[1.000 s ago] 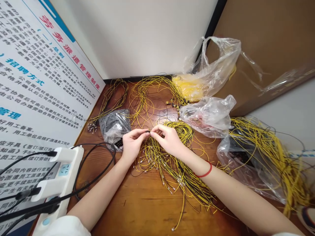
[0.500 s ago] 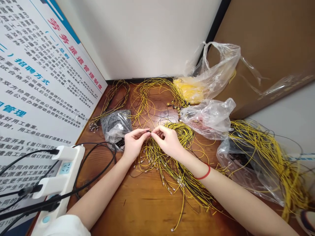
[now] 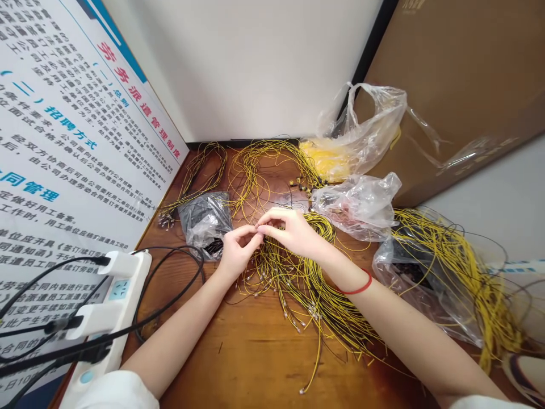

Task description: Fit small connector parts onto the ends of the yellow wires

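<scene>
My left hand (image 3: 238,250) and my right hand (image 3: 292,232) meet fingertip to fingertip above a bundle of yellow and black wires (image 3: 315,289). Both are pinched closed. Whatever lies between the fingertips is tiny and mostly covered by them, so I cannot make it out. The bundle spreads over the wooden table, its small pale end connectors (image 3: 313,309) pointing towards me. Just left of my left hand lies a clear bag of black pieces (image 3: 206,218). A red cord (image 3: 360,283) circles my right wrist.
More yellow wires (image 3: 251,170) lie at the back, near a bag of yellow pieces (image 3: 327,159) and a bag with reddish contents (image 3: 357,204). Another wire heap (image 3: 460,267) hangs over a bag at right. A white power strip (image 3: 123,307) with black cables stands at left.
My right hand's fingers have shifted left over my left fingertips, and the small dark piece that showed there is now covered. The view has turned slightly.
</scene>
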A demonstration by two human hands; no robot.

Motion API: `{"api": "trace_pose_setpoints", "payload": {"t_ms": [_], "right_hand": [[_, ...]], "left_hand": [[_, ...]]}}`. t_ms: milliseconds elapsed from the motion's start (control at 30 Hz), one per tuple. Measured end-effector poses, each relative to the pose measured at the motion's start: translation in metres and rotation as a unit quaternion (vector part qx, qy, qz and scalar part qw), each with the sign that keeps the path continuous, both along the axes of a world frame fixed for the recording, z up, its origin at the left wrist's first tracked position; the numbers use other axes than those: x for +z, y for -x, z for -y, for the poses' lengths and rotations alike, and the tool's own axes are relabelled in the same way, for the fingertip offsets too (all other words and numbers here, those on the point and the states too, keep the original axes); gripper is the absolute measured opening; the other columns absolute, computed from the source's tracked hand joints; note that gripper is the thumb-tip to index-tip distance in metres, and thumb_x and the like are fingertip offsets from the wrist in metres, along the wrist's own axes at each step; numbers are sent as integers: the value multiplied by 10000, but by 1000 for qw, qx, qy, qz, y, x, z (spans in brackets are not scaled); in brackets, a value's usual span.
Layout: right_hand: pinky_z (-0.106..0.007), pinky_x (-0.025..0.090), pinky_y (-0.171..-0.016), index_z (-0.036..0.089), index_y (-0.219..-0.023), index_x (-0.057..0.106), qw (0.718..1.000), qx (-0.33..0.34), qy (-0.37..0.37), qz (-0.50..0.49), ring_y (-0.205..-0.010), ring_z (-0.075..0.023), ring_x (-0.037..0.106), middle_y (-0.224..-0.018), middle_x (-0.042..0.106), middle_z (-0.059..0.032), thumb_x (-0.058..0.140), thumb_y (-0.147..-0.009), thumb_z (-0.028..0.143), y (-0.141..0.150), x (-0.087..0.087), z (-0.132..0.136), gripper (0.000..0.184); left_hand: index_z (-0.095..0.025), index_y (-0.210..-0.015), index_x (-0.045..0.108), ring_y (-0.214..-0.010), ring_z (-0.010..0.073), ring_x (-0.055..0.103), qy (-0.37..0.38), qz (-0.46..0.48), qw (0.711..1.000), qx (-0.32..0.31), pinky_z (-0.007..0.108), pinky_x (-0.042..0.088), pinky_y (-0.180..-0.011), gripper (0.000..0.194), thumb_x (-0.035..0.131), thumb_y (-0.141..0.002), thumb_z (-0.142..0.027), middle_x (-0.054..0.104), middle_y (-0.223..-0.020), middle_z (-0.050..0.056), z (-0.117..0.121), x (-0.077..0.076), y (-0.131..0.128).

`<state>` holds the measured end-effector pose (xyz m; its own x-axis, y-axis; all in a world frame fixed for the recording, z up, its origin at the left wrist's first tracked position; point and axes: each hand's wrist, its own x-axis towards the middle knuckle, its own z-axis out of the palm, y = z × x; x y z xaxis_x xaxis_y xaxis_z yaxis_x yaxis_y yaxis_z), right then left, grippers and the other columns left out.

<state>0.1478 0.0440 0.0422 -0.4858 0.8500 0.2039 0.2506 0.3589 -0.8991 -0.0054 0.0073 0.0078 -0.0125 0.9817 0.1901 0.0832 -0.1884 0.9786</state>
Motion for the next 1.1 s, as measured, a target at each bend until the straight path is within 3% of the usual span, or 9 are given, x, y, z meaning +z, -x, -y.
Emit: {"api": "trace_pose_setpoints", "payload": {"t_ms": [167,633,800,967,1100], "right_hand": [[-296,478,-703,172,-756,708,996,6,75,-47,-708,-131,616,-751,707,-17,644,-791,214,-3,-9,-4,84],[-300,479,-717,157,-767,679,998,-24,38,-50,-722,-137,611,-777,702,-29,622,-799,259,8,4,-13,121],[-347,494,-830,169,-908,711,987,-22,119,-106,-857,-161,649,-955,726,-67,644,-782,318,9,-7,-9,206],[-334,508,-736,169,-796,706,978,8,164,-132,-693,-142,621,-718,688,-14,693,-729,326,12,-18,-2,171],[-299,497,-675,170,-705,646,981,-1,140,-136,-625,-117,581,-649,630,12,673,-748,316,11,-9,0,155]], "left_hand": [[-167,-618,622,-481,111,528,5,11,1000,-28,229,442,-500,167,644,-712,-304,569,-516,-19,-2,0,3],[-164,-566,546,-475,96,494,39,26,997,-62,227,424,-500,196,587,-708,-294,540,-547,-23,-4,-2,6],[-164,-561,542,-474,95,481,45,45,997,-42,224,410,-480,241,594,-727,-332,519,-545,-25,-4,-4,5],[-159,-566,569,-479,101,488,38,41,998,-43,232,413,-489,269,613,-732,-366,550,-546,-12,-4,-4,5],[-152,-608,612,-480,96,501,39,51,997,-40,234,427,-510,250,643,-730,-368,591,-572,-8,-3,4,3]]}}
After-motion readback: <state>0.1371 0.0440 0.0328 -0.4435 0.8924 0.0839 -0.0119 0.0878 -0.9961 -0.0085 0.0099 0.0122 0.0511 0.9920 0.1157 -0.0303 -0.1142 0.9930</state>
